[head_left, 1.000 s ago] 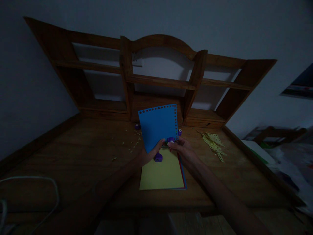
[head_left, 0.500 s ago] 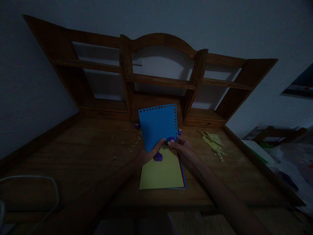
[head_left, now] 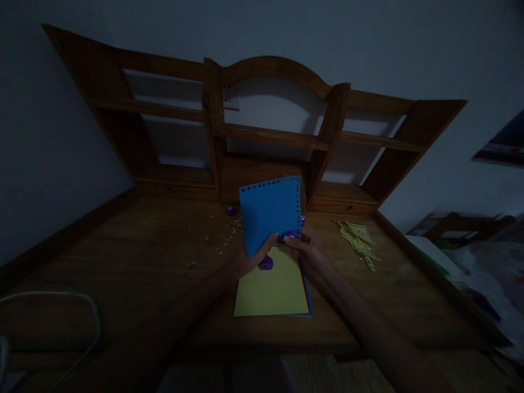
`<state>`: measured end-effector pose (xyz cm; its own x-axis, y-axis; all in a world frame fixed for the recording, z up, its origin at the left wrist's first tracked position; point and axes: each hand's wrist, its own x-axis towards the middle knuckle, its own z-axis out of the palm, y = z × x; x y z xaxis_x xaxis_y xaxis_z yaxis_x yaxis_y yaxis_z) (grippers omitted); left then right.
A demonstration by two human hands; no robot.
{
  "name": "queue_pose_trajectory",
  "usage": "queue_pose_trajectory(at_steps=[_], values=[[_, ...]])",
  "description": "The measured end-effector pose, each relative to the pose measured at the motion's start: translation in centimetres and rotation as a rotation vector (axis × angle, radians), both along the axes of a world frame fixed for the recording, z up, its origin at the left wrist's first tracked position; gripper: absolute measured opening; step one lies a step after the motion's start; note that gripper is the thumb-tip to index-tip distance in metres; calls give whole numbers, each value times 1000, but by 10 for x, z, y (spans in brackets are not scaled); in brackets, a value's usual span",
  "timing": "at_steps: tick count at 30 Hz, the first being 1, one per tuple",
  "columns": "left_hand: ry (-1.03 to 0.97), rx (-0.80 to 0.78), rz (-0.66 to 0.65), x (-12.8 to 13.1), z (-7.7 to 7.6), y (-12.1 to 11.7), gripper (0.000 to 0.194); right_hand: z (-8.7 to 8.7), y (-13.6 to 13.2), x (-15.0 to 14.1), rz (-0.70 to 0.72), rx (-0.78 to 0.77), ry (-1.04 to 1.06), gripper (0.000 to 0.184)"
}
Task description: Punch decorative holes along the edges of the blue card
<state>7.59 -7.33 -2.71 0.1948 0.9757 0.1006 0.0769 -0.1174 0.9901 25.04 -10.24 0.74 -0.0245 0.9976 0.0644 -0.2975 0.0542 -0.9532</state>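
Left grip [head_left: 246, 260] pinching a blue sheet [head_left: 269, 213], right grip [head_left: 313, 251] holding a purple punch [head_left: 290, 234]

The worktop [head_left: 159, 262] is stretching beneath and around both grips, its wood looking dark in the dim light. A wooden shelf unit [head_left: 272, 138] is standing along its back, well beyond the grips.

A stack of paper is lying below and nearer than the grips; a yellow sheet [head_left: 270, 297] is covering it, with red and blue edges showing along its right side. The blue sheet is rising above and beyond the left grip, tilting a little, with rows of small holes running along its top and right edges. The left grip is clamping it at its lower edge, the thumb lying on the near face.

A white cable [head_left: 90, 305] is curving well to the left of the left grip. A pile of yellow strips [head_left: 360, 243], full of holes, is lying to the right of the right grip.

The purple punch is sitting between the right grip's thumb and fingers at the blue sheet's lower right corner; whether paper is filling its slot, one cannot tell. A second punch [head_left: 266, 263] is resting on the yellow sheet, just beside the left grip. Two more punches are standing beyond the grips, a third punch [head_left: 231, 210] leftward and a fourth punch [head_left: 303, 220] showing past the blue sheet's right edge.

Tiny yellow bits [head_left: 234, 231] are lying scattered beyond the left grip.
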Motion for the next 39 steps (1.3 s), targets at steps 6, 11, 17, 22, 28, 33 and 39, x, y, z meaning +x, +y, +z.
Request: queue_pose_trajectory(at_steps=[6, 11, 17, 22, 28, 33, 39], values=[[40, -16, -37, 0, 4, -6, 44, -7, 4, 4, 1, -31, 43, 23], [38, -93, 26, 1, 1, -3, 43, -10, 6, 5, 2, -16, 12, 24], [51, -11, 11, 2, -3, 1, 40, -6, 2, 3, 23, 4, 2, 32], [28, 43, 41, 3, -4, 1, 41, -3, 1, 3, 38, -30, -9, 34], [-13, 10, 47, 5, 1, -2, 43, 0, 0, 3, 41, -33, -11, 35], [-38, -27, 67, 5, 5, -4, 42, 3, -1, 1, 18, -33, 16, 29], [-61, 3, 51, 5, 13, -5, 40, -6, 2, 1, 12, -23, -27, 32]])
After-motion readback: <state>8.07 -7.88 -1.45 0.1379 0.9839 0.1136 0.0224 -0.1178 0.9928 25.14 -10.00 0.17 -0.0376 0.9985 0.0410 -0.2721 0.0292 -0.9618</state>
